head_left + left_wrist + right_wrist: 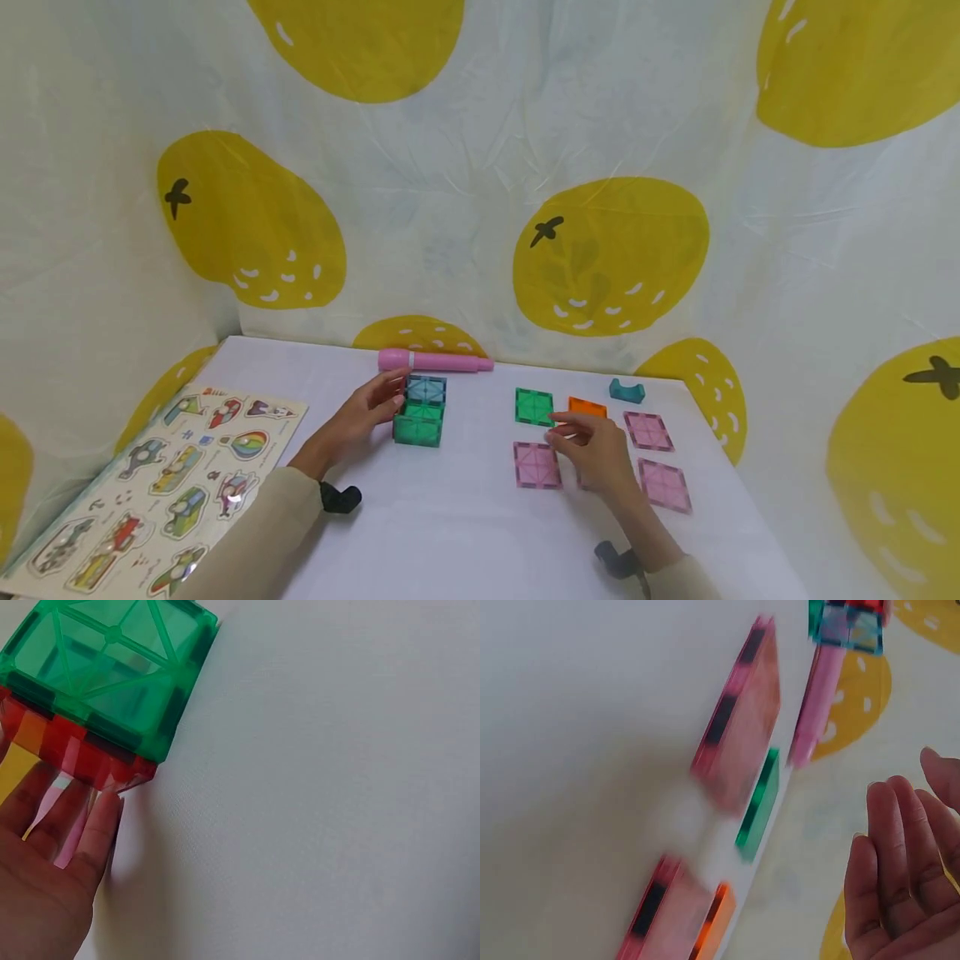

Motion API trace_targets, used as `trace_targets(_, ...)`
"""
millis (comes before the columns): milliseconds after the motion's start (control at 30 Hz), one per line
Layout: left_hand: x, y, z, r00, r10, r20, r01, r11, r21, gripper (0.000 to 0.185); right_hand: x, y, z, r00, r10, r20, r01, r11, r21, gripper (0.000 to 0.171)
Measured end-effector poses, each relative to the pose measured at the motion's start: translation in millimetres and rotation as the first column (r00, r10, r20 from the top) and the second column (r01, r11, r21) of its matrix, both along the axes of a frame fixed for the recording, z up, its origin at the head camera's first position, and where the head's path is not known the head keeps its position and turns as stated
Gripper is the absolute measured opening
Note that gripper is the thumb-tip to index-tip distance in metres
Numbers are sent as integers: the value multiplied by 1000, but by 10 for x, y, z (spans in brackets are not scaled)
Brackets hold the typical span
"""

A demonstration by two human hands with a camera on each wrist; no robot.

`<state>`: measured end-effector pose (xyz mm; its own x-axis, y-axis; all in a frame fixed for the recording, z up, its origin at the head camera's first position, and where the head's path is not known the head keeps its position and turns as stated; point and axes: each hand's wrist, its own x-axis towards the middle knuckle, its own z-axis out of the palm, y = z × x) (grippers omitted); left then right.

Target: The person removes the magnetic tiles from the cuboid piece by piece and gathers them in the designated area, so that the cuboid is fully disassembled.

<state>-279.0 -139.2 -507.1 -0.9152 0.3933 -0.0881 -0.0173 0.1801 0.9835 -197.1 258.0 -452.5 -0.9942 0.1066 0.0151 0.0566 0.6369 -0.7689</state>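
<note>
The table [450,533] has a white surface. Directly on it, at the fingertips of the left hand [360,417], stands a tile cube [420,412] with green and blue faces. Beyond that hand lies a pink pen [435,361]. To its left lies a picture puzzle board [157,483]. Around the right hand [596,450] lie flat square tiles: a green tile [533,407], an orange tile [587,407], and three pink tiles [536,464]. Beyond the right hand sits a small teal block [626,390].
</note>
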Motion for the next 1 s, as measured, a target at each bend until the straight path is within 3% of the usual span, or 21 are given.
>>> trace_targets(300,-8,26,-7,999,27,20,-28,998,53,58,-129,-657,-7,974,222,-48,-225,973,-55,32)
trace_targets(567,-5,12,-39,999,24,32,-27,997,71,61,-248,-1150,-25,936,348,-55,-350,936,-36,33)
trace_targets(733,-4,10,-52,999,32,29,-34,997,69,59,-357,-1377,-41,916,390,-90,-390,921,24,32)
trace_targets(1000,-22,11,-71,1000,25,12,-26,997,72,58,-450,-1558,-70,917,391,-79,-385,919,88,19)
